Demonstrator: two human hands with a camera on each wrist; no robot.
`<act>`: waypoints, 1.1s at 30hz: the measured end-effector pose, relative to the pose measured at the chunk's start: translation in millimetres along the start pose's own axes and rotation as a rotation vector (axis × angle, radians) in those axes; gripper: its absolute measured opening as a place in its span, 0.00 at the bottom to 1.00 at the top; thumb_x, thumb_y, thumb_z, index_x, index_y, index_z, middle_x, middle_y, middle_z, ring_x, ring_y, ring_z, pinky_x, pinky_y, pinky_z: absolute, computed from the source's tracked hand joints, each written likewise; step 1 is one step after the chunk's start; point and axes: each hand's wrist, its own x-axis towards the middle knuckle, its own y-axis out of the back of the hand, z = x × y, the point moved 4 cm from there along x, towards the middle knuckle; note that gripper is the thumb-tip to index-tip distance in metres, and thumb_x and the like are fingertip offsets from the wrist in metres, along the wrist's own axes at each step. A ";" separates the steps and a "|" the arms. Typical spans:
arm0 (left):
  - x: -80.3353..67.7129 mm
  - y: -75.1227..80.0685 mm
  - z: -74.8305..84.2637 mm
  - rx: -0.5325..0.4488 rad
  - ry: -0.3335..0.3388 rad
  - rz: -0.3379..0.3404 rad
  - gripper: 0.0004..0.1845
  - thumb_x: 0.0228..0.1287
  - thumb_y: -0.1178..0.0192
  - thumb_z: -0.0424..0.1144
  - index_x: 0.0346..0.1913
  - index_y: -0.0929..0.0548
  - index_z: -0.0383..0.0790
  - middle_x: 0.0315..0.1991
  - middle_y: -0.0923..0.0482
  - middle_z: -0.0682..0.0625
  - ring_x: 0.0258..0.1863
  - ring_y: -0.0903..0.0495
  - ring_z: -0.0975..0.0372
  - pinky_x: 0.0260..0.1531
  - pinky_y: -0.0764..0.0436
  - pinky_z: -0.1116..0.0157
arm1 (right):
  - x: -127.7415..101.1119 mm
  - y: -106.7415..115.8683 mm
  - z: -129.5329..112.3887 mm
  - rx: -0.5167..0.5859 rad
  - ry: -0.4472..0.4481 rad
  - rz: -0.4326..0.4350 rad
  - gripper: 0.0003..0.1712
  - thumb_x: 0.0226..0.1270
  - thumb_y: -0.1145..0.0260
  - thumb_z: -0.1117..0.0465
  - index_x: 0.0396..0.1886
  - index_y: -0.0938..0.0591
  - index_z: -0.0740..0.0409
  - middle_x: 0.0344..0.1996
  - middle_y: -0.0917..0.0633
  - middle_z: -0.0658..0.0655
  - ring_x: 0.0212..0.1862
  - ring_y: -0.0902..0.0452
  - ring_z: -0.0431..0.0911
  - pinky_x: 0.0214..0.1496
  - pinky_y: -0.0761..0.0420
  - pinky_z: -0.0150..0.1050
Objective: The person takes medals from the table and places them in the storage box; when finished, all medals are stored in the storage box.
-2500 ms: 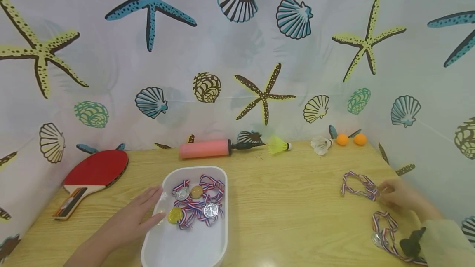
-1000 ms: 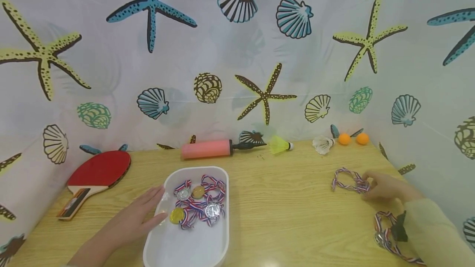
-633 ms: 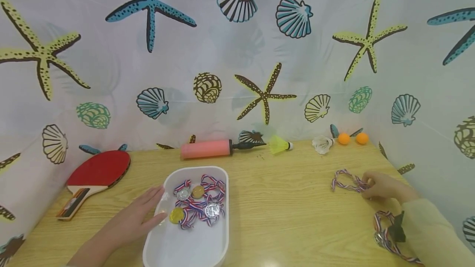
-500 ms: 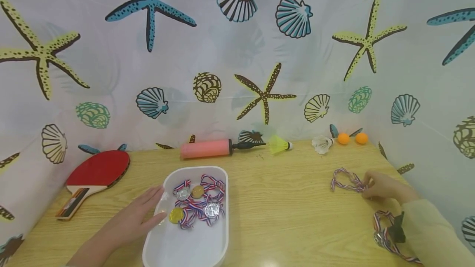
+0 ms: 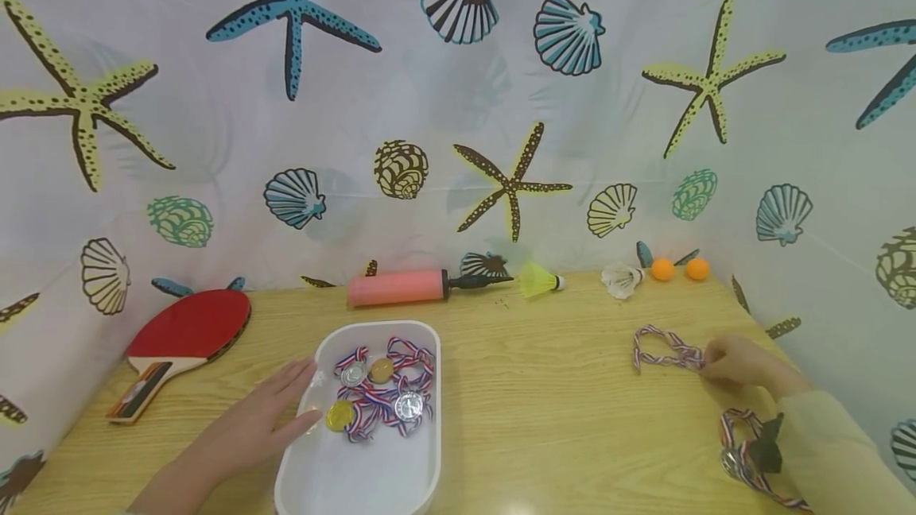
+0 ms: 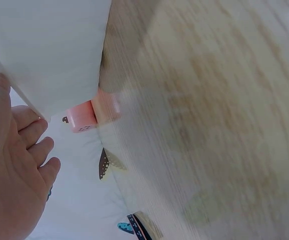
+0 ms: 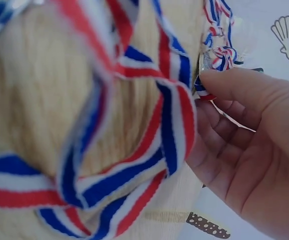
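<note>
My right hand (image 5: 744, 360) pinches a medal by its striped ribbon (image 5: 683, 354) at the right of the table, thumb against fingers. In the right wrist view the thumb presses near the silvery medal edge (image 7: 203, 61); most of the disc is hidden. Below that hand lies a second medal (image 5: 730, 463), silver, its red, white and blue ribbon (image 7: 129, 185) looping close to the right wrist camera. My left hand (image 5: 250, 424) rests its extended fingers along the left rim of a white tray (image 5: 438, 420). Several silver and gold medals (image 5: 409, 405) with ribbons lie inside.
A red table tennis bat (image 5: 189, 328) lies at the left. Along the back stand a pink hand pump (image 5: 397, 288), a yellow shuttlecock (image 5: 537, 280), a white shuttlecock (image 5: 619, 280) and two orange balls (image 5: 662, 269). Behind them hangs a patterned cloth (image 5: 444, 102).
My right hand has shifted left across the table, and the ribbon it pinches has slid left with it. My left hand and the tray stay almost still.
</note>
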 end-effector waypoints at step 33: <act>-1.6 1.9 1.9 0.012 -0.028 0.042 0.40 0.62 0.48 0.59 0.68 0.41 0.34 0.67 0.44 0.35 0.65 0.47 0.41 0.54 0.38 0.40 | -19.6 50.4 -35.5 0.006 0.105 0.587 0.21 0.70 0.45 0.52 0.45 0.21 0.67 0.36 0.18 0.67 0.29 0.20 0.51 0.24 0.23 0.38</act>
